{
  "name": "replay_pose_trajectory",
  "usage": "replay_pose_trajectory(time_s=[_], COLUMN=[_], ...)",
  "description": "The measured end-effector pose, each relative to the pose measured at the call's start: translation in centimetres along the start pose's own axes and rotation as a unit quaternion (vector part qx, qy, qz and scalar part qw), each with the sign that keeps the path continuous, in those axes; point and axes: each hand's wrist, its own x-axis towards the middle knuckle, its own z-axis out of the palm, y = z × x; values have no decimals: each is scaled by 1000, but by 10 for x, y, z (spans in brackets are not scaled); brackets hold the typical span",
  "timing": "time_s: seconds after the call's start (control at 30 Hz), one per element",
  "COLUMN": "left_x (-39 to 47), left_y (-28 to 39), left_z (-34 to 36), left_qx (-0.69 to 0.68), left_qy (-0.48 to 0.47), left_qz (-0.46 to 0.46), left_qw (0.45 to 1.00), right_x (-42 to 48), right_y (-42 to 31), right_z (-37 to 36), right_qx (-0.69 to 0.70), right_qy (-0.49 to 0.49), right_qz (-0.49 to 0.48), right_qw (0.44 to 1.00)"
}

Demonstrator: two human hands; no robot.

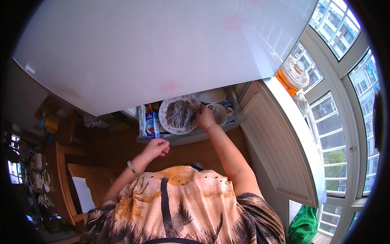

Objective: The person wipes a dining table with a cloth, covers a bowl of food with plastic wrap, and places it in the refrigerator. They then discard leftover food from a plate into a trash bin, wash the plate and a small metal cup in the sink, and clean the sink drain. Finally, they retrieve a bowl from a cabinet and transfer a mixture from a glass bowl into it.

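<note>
A pulled-out refrigerator drawer [182,140] lies before me. In it, a round plate [164,114] with a patterned rim bears dark food under wrinkled plastic film. My right hand [204,116] grips the plate's right rim, its fingertips partly hidden. Just right of that hand sits a white bowl [224,114], with another covered dish [213,96] behind it. A blue carton [150,126] stands left of the plate, and a second blue carton [228,111] is at the drawer's right end. My left hand [157,148] hovers in front of the drawer, fingers curled and holding nothing.
The white refrigerator door panel [152,55] overhangs the drawer. On the right, an open lower door [274,140] reaches toward me. Beyond it, a glass jar of orange liquid [291,76] stands by the windows. A wooden chair [65,183] is at the left.
</note>
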Motion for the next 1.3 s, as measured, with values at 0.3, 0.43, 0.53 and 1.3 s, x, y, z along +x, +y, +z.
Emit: replay_pose_trajectory(time_s=[0.3, 0.43, 0.53, 1.3], left_x=[23, 32, 36, 54], left_y=[-11, -3, -1, -18], left_z=[-2, -2, -4, 9], left_qx=[-56, -56, -79, -299], left_qy=[62, 62, 69, 50], left_qz=[-12, -13, -6, -132], left_qw=[996, 996, 995, 944], right_x=[-11, 6, 13, 8], right_y=[-28, -15, -12, -17], right_z=[-14, -9, -7, -11], right_qx=[-105, -105, -42, -19], right_qy=[-31, -15, 17, 37], right_qz=[8, -6, -10, 43], right_qw=[994, 994, 999, 998])
